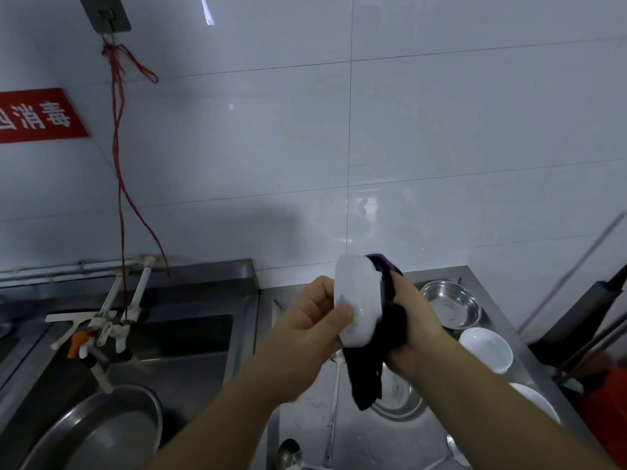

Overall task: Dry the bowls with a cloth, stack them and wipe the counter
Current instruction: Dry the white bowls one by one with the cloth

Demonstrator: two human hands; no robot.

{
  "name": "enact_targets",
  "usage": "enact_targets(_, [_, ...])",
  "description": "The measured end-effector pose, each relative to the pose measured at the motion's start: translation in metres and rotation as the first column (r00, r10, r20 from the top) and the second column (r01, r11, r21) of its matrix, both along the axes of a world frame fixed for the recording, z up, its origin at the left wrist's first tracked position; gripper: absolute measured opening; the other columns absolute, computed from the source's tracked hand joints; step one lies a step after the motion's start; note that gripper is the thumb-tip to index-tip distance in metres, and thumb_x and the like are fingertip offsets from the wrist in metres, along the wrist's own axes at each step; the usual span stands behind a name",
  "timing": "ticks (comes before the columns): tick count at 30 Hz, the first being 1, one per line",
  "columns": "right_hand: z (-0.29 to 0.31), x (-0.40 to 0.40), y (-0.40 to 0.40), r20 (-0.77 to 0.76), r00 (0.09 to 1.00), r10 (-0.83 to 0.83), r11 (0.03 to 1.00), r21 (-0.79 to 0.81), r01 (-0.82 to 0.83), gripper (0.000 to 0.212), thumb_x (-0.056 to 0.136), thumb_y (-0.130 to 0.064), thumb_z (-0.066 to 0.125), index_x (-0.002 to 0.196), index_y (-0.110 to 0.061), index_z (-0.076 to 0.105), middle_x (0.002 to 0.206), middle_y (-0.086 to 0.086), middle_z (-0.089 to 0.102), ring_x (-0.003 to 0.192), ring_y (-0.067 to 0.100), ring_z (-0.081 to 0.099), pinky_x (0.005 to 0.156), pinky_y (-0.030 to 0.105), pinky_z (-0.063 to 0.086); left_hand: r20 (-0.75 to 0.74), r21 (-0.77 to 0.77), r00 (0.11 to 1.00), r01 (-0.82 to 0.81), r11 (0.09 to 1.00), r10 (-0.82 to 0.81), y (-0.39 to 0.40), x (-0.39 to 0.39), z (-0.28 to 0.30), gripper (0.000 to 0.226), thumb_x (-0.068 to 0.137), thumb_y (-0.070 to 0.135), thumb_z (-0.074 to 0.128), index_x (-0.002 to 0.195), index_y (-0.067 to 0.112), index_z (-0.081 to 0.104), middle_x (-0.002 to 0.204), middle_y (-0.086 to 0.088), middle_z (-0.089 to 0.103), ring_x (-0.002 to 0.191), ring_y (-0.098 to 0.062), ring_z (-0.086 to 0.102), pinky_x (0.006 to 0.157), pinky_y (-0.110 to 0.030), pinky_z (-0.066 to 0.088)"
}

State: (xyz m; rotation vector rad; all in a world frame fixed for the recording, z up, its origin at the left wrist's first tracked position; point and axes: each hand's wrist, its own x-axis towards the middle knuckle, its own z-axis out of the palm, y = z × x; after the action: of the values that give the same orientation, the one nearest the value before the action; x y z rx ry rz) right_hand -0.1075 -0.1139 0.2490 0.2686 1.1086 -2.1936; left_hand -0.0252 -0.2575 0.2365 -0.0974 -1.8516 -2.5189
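My left hand (314, 317) grips a white bowl (358, 300) held on edge above the steel counter (305, 418), thumb on its outer wall. My right hand (412, 327) holds a dark purple cloth (380, 361) pressed into the bowl's open side, and the cloth's tail hangs down below the bowl. On the counter to the right sit a white bowl (487, 349), another white bowl (536, 401) nearer me, a steel bowl (451, 305) at the back and a steel bowl (397, 398) partly hidden by the cloth.
A steel sink (190, 337) lies to the left with white taps (112, 320) and a large steel basin (101, 432) inside. A ladle (290, 456) lies at the counter's near edge. Tiled wall stands behind. Dark tool handles (590, 320) lean at the right.
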Motion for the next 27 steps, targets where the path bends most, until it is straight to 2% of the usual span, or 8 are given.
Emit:
enact_targets(5, [0.005, 0.010, -0.004, 0.072, 0.996, -0.052, 0.998, -0.021, 0.053, 0.032, 0.094, -0.041, 0.066, 0.086, -0.010, 0.062, 0.079, 0.011, 0.057, 0.074, 0.027, 0.058, 0.069, 0.037, 0.048, -0.054, -0.270, 0.998, 0.027, 0.962, -0.043, 0.004, 0.001, -0.007, 0.019, 0.103, 0.022, 0.063, 0.122, 0.020, 0.064, 0.121, -0.011, 0.072, 0.114, -0.027, 0.070, 0.097, -0.037, 0.058])
enact_targets(10, [0.006, 0.005, -0.004, -0.003, 0.993, -0.115, 0.990, 0.087, 0.115, 0.029, 0.098, -0.031, 0.066, 0.108, -0.004, 0.070, 0.087, 0.016, 0.070, 0.077, 0.032, 0.068, 0.068, 0.040, 0.057, 0.145, 0.090, 0.989, -0.028, 0.996, 0.014, -0.009, -0.003, 0.010, 0.038, 0.093, 0.019, 0.066, 0.129, 0.007, 0.066, 0.127, -0.023, 0.072, 0.116, -0.042, 0.072, 0.093, -0.049, 0.062])
enact_targets(11, [0.006, 0.005, -0.004, -0.017, 0.991, -0.129, 0.985, 0.113, 0.130, 0.029, 0.098, -0.030, 0.066, 0.109, -0.003, 0.072, 0.089, 0.017, 0.073, 0.076, 0.033, 0.071, 0.067, 0.041, 0.060, 0.166, 0.097, 0.986, -0.043, 0.994, 0.027, -0.010, -0.004, 0.011, 0.039, 0.093, 0.021, 0.065, 0.129, 0.006, 0.067, 0.126, -0.023, 0.073, 0.115, -0.041, 0.072, 0.091, -0.049, 0.063])
enact_targets(14, [0.005, 0.010, -0.005, 0.016, 0.988, -0.151, 0.983, 0.110, 0.149, 0.027, 0.100, -0.029, 0.064, 0.094, -0.004, 0.071, 0.078, 0.016, 0.072, 0.064, 0.031, 0.071, 0.056, 0.038, 0.060, 0.104, -0.063, 0.994, -0.026, 0.998, 0.033, -0.006, 0.002, 0.002, 0.033, 0.097, 0.025, 0.063, 0.127, 0.015, 0.067, 0.125, -0.015, 0.074, 0.118, -0.035, 0.072, 0.096, -0.046, 0.061])
enact_targets(17, [0.004, 0.017, -0.006, 0.089, 0.986, -0.138, 0.990, 0.049, 0.134, 0.024, 0.098, -0.030, 0.063, 0.084, -0.012, 0.057, 0.074, 0.010, 0.054, 0.066, 0.025, 0.057, 0.061, 0.034, 0.050, -0.018, -0.306, 1.000, -0.029, 0.952, 0.024, 0.005, 0.011, -0.013, 0.019, 0.101, 0.028, 0.060, 0.118, 0.030, 0.070, 0.116, -0.003, 0.076, 0.112, -0.023, 0.073, 0.096, -0.036, 0.060])
enact_targets(21, [0.009, 0.016, -0.004, 0.103, 0.978, -0.180, 0.982, 0.082, 0.172, 0.033, 0.103, -0.036, 0.062, 0.086, -0.008, 0.064, 0.072, 0.010, 0.061, 0.067, 0.027, 0.062, 0.068, 0.039, 0.052, -0.041, -0.422, 0.999, -0.050, 0.905, 0.036, 0.009, 0.008, -0.015, 0.024, 0.102, 0.025, 0.062, 0.123, 0.033, 0.070, 0.116, 0.004, 0.078, 0.111, -0.016, 0.074, 0.094, -0.027, 0.060])
enact_targets(23, [0.015, 0.015, -0.005, 0.085, 0.976, -0.199, 0.971, 0.155, 0.185, 0.028, 0.104, -0.029, 0.062, 0.097, -0.002, 0.068, 0.083, 0.015, 0.065, 0.077, 0.032, 0.065, 0.078, 0.044, 0.054, -0.053, -0.475, 0.998, -0.056, 0.878, 0.035, 0.009, 0.005, -0.012, 0.030, 0.104, 0.020, 0.061, 0.129, 0.035, 0.068, 0.119, 0.008, 0.078, 0.114, -0.014, 0.073, 0.098, -0.028, 0.059])
enact_targets(27, [0.012, 0.016, -0.014, -0.032, 0.961, -0.275, 0.917, 0.292, 0.272, 0.017, 0.103, -0.015, 0.056, 0.109, -0.003, 0.067, 0.077, 0.011, 0.067, 0.059, 0.022, 0.068, 0.054, 0.030, 0.056, -0.101, -0.666, 0.990, -0.143, 0.732, 0.101, 0.017, -0.002, -0.015, 0.020, 0.107, 0.033, 0.056, 0.124, 0.041, 0.064, 0.107, 0.011, 0.076, 0.102, -0.013, 0.073, 0.093, -0.042, 0.063])
